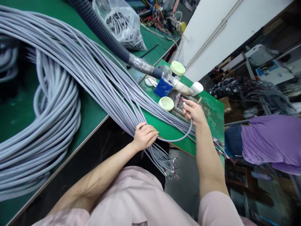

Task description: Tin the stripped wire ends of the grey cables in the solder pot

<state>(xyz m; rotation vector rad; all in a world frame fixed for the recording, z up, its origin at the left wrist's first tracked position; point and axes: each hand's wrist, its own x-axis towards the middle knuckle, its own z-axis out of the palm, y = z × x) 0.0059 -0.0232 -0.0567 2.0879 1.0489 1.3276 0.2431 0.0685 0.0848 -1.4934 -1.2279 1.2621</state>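
My left hand [146, 136] is closed around grey cables at the front edge of the green table. From under it one grey cable [175, 140] curves right and up to my right hand [194, 111]. That hand pinches the cable near its end, where thin coloured wires [180, 99] stick out. The wire ends are over a small dark tray area beside a pale green round dish [166, 103]. A long bundle of grey cables [110, 84] runs across the table, and some stripped ends [171, 169] hang in front of me below my left hand.
A dark corrugated hose [103, 33] ends at a blue box [163, 87]. Near it are a pale green lid [177, 67] and a white cup [197, 88]. Coiled cables [56, 116] lie at left, a plastic bag [122, 25] behind. A person in purple [270, 142] is at right.
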